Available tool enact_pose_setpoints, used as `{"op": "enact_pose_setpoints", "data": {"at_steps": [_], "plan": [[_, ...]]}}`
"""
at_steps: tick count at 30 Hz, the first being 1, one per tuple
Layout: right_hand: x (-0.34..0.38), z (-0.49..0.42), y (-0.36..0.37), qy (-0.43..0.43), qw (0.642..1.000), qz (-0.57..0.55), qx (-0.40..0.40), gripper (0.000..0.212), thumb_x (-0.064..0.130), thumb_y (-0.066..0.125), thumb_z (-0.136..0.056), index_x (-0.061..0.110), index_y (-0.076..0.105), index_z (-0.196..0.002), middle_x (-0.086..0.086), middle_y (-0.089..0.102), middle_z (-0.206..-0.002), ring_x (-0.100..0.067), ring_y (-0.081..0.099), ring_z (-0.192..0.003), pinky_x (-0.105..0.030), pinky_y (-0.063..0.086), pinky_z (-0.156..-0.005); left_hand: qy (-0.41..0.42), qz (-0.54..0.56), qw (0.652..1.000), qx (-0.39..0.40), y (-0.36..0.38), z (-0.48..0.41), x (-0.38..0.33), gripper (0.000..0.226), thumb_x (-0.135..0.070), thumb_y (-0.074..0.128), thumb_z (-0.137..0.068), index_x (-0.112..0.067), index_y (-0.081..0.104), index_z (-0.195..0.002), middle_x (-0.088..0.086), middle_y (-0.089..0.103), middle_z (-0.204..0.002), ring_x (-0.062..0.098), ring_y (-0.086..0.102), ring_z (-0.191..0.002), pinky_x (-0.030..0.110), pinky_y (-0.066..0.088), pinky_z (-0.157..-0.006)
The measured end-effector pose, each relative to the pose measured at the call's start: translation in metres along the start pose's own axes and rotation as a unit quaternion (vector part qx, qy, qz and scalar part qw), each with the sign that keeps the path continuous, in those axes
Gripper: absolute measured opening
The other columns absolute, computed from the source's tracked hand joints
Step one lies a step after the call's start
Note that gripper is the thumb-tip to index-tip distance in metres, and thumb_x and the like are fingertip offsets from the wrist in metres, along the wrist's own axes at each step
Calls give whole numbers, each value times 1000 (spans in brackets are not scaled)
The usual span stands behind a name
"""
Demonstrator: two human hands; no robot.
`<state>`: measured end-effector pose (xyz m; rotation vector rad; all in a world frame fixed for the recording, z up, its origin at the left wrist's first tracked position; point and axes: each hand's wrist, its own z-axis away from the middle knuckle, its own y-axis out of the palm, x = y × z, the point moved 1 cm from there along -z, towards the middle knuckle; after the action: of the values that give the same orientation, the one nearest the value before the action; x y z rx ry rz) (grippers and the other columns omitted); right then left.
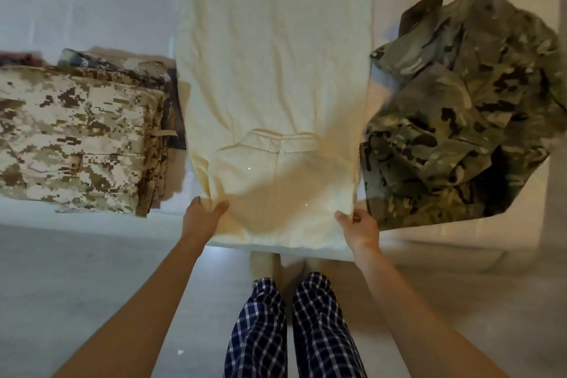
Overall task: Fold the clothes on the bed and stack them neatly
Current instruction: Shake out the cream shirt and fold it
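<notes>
Cream-yellow fleece garment, a stitched pouch pocket on its near half, lies spread flat down the middle of the white bed. It runs from centre frame up to 12 o'clock, with its near hem at the bed's near edge at 6 o'clock.

Our left hand, at about 7 o'clock, pinches the hem's left corner, cloth caught between thumb and fingers. Our right hand, at about 5 o'clock, pinches the right corner likewise. The hands are well apart, one at each corner, with the hem spread between them.

At 9 o'clock: stack of folded tan digital-camouflage clothes, edges roughly squared, just beside the garment's left side.

At 3 o'clock: loose heap of green-brown camouflage clothes, unfolded and crumpled, up against the garment's right edge.

Below the bed, toward 6 o'clock: grey floor and our legs in navy checked trousers.
</notes>
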<state>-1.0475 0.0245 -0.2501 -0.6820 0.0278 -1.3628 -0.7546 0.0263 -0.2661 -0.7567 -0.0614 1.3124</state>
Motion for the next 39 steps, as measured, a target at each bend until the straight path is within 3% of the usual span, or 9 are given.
{"op": "enact_pose_setpoints", "data": {"at_steps": [4, 7, 12, 16, 19, 25, 28, 32, 39], "plan": [[6, 6, -10, -60, 998, 26, 24, 30, 10, 62, -87, 10, 52, -116, -9, 60, -114, -21, 57, -100, -28, 44, -84, -36, 19, 999, -26, -5, 15, 1, 60, -24, 65, -87, -5, 36, -136, 16, 51, -130, 34, 53, -111, 44, 45, -93], [24, 17, -17, -202, 967, 129, -86, 38, 10, 64, -85, 9, 51, -121, -13, 51, -125, -28, 53, -113, -32, 44, -91, 38, -89, 990, -103, -15, 29, -11, 59, -19, 62, -88, -9, 35, -139, 18, 43, -138, 37, 43, -124, 51, 38, -101], [72, 20, -1, -500, 765, 388, -121, 64, 25, 79, -72, 11, 56, -130, -15, 51, -137, -38, 45, -130, -54, 28, -111, 317, -272, 901, -116, -2, 38, -52, 55, -26, 60, -89, -17, 39, -140, 7, 33, -150, 28, 30, -138, 47, 24, -112], [98, -12, 18, -546, 637, 544, -7, 64, 35, 62, -87, 23, 36, -144, -9, 24, -155, -38, 15, -141, -59, 0, -114, 452, -426, 783, -29, 30, 13, -73, 64, -36, 54, -91, -26, 25, -147, 2, 18, -156, 25, 17, -144, 49, 10, -117], [96, -50, 21, -491, 654, 575, 3, 59, 34, 33, -100, 32, 1, -149, 1, -7, -159, -36, -13, -142, -56, -16, -112, 455, -467, 757, -48, 30, -21, -76, 55, -37, 34, -94, -21, 28, -146, 2, 28, -154, 30, 30, -139, 57, 23, -111], [92, -58, 23, -543, 626, 559, -15, 50, 33, 27, -97, 25, 34, -145, -3, 23, -156, -29, 8, -144, -56, 12, -111, 472, -488, 731, -64, 30, -38, -64, 50, -32, 7, -101, -17, 15, -148, 3, 23, -155, 28, 25, -141, 57, 28, -110], [116, -59, 25, -582, 661, 474, -14, 38, 33, 37, -96, 18, 63, -119, -7, 31, -153, -27, 11, -145, -57, 12, -114, 479, -470, 741, -34, 27, -33, -73, 50, -32, 22, -98, -14, 37, -142, 5, 36, -150, 28, 27, -140, 59, 24, -110], [227, -90, 54, -587, 698, 388, -130, 42, 38, 35, -96, 13, 54, -124, -13, 33, -151, -30, 16, -144, -54, 5, -115, 523, -405, 750, -8, 13, -43, -106, 37, -34, 39, -92, -21, 62, -118, 2, 52, -137, 22, 32, -136, 51, 17, -112], [338, -181, 111, -475, 730, 467, -153, 65, 54, 19, -95, 21, 10, -151, -4, 2, -160, -27, -5, -147, -55, -7, -115, 425, -192, 870, -163, -22, -145, -267, 42, -28, 54, -93, -9, 50, -130, 10, 41, -144, 28, 31, -138, 46, 16, -115]]}}
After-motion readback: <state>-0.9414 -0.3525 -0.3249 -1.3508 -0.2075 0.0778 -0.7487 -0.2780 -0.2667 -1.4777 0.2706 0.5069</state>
